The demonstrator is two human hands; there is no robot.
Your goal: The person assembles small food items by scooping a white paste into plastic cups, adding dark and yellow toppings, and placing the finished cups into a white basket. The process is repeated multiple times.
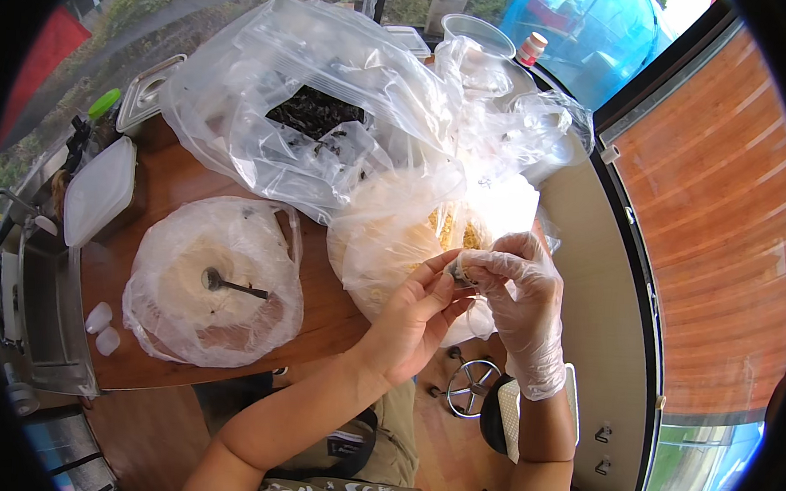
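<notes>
One small, perhaps pale morsel (459, 269)

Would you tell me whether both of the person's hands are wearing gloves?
No: only the right hand wears a thin clear glove, while the left hand is bare as the two meet over a small item.

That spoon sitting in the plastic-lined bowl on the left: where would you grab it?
Probably by the dark handle's free end, coming from above. The spoon lies nearly flat in the bowl, its round head at the middle and its handle pointing right, clear of the loose plastic lining.
</notes>
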